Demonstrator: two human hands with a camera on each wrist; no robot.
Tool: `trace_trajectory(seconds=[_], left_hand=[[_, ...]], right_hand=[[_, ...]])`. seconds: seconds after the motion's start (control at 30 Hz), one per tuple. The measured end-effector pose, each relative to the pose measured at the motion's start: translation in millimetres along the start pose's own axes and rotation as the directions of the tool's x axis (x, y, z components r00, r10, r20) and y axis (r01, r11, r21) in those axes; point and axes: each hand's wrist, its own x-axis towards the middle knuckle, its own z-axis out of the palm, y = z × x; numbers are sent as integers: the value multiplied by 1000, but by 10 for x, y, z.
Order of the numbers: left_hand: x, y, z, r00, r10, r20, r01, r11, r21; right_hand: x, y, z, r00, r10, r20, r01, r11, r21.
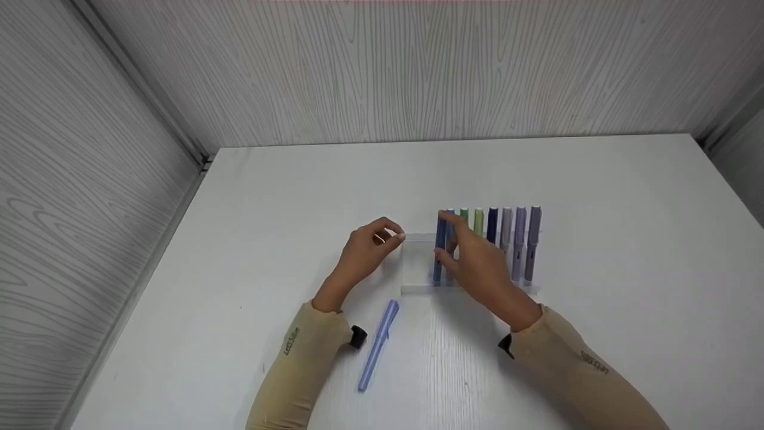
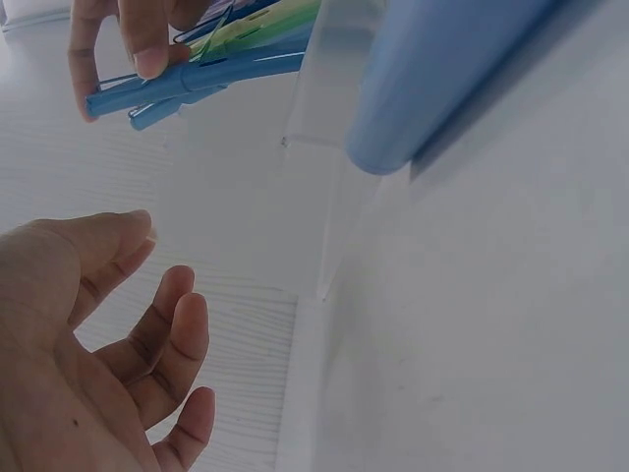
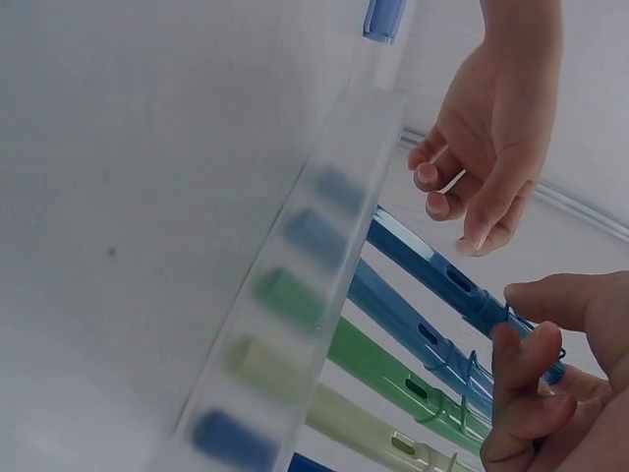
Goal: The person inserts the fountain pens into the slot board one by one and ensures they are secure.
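Observation:
My right hand (image 1: 480,263) pinches the upper part of a blue pen (image 1: 440,251) between thumb and fingers. The pen stands in a clear pen stand (image 1: 418,266), its lower end in the base, as the right wrist view shows. It is the leftmost in a row of several pens, among them a green pen (image 3: 378,369) and a purple pen (image 1: 534,245). By the stand's left edge is my left hand (image 1: 365,251), its fingers loosely bent with nothing between them; the left wrist view shows it apart from the stand. A light blue pen (image 1: 379,346) lies on the table in front.
The white table (image 1: 286,185) runs back to a wood-grain panel (image 1: 418,71). Another panel (image 1: 89,179) rises along the left side. The loose pen lies between my forearms, close to the left sleeve (image 1: 304,364).

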Motion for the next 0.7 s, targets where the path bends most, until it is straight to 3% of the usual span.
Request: trace_trajectory(seconds=[0.3, 0.7], left_hand=[[0, 8, -1, 1000, -7, 7, 7, 1000, 3], [8, -4, -2, 1000, -19, 10, 19, 1000, -10]], right_hand=[[69, 14, -13, 995, 69, 68, -68, 997, -22], [123, 26, -29, 989, 81, 123, -73, 995, -67]])
